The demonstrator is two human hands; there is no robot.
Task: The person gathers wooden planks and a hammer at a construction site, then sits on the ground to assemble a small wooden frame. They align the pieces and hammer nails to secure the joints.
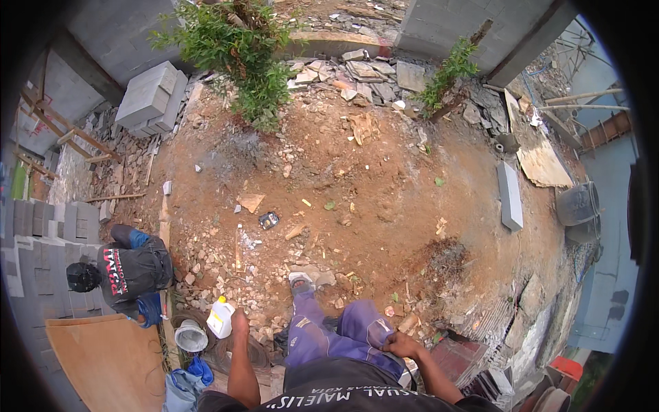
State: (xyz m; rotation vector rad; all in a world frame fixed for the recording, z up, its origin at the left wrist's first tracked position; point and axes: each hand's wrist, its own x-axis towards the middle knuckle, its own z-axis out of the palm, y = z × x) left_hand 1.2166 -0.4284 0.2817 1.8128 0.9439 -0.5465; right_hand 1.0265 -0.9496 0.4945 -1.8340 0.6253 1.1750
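Rubble-strewn dirt ground (398,185) is spreading out ahead of me. At far left a stack of grey blocks (41,288) is standing; a tan plywood sheet (103,357) is lying nearer to me. A co-worker (134,271) in dark clothing is stooping beside the stack. My purple trousers (309,336) are showing below. A blue plastic bag (182,388) is lying to my left, and beyond it a white bucket (192,336) is sitting.

Main item: a white plastic jug (220,320) with a yellow cap (221,300), hanging or resting just right of the bucket; I cannot tell which. My left hand (240,321) is grasping it, fingers closing at its right side. My right hand (401,343) is resting on the trousers; whether those fingers are pinching cloth, I cannot tell.

Step, as I am judging it: handling the jug one-handed. The next move, I am estimating, is calling for a firm left hold and clearance from the bucket.
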